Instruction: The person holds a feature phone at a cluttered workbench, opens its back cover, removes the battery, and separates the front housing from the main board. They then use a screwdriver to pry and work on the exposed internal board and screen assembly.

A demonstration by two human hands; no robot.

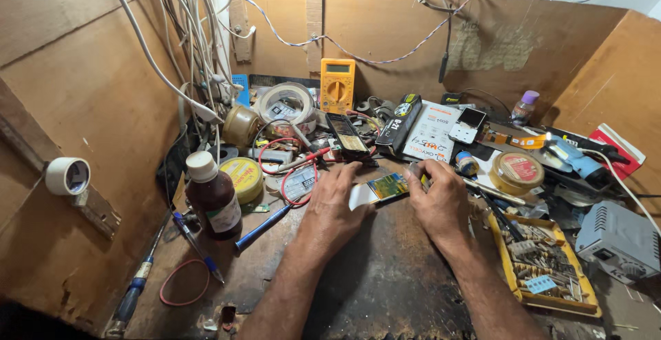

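1. Both forearms enter from the bottom edge and meet over the dark, scuffed workbench (385, 278). Left hand (335, 205) and right hand (441, 202) lie side by side, knuckles up.
2. Between them sits a small circuit board (383, 188), flat on the bench, green-gold face up, with a white strip at its left end. Left fingertips rest over that white end; right fingers (421, 173) curl onto the right end. Each hand is closed lightly on its end of the board, fingers together rather than spread.
3. Count, left side: one brown bottle (213, 199) with a white cap, upright; one yellow tin (242, 177) just behind it; one blue-handled screwdriver (265, 220) pointing toward the left wrist; one blue pen (195, 245); one red rubber band (184, 283) lying loose.
4. Count, back: one yellow multimeter (337, 84) propped against the plywood wall; one roll of tape (287, 102) on the clutter, a second tape roll (67, 175) fixed to the left wall.
5. Count, right: one round gold tin (517, 172); one yellow tray (547, 264) of small parts near the right forearm; one grey box (620, 240) at the far edge.
6. Edges: plywood walls close three sides. Open bench shows only under and between the forearms; clutter rings the hands closely behind and to both sides.
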